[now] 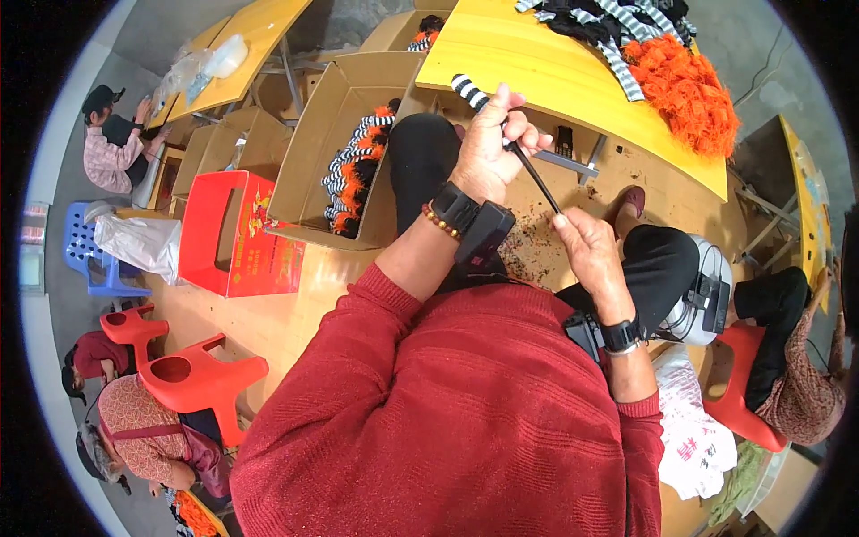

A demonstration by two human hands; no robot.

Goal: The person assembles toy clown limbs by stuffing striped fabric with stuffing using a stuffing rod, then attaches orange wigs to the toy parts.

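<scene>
Black and thin, a rod (535, 173) runs slantwise between the person's two hands, above the lap. The left hand (488, 148) is closed around its far end, where a black-and-white striped fabric tube (469, 91) is fitted over the rod and pokes out past the knuckles toward the yellow table (537, 67). The grip of the left hand is a tight fist, thumb folded across the rod. The right hand (591, 251) sits nearer and to the right, its fingers pinched shut on the rod's near end. Both wrists carry black strapped devices, and the left wrist also has a bead bracelet (438, 221). Both arms are in red knitted sleeves.

On the far side of the yellow table lie a heap of striped fabric pieces (608, 27) and, just right of it, a pile of orange fluffy trim (684, 89). Left of the hands stands an open cardboard box (331, 116) holding finished striped pieces with orange trim (353, 170). Near it, further left, is a red carton (228, 237). Small scraps are scattered on the wooden floor (537, 246) below the hands.

At the far left a person in pink (112, 148) sits at another yellow table. Red plastic stools (192, 376) stand at the near left, beside two more seated people. At the right edge another person (796, 376) sits on a red chair.
</scene>
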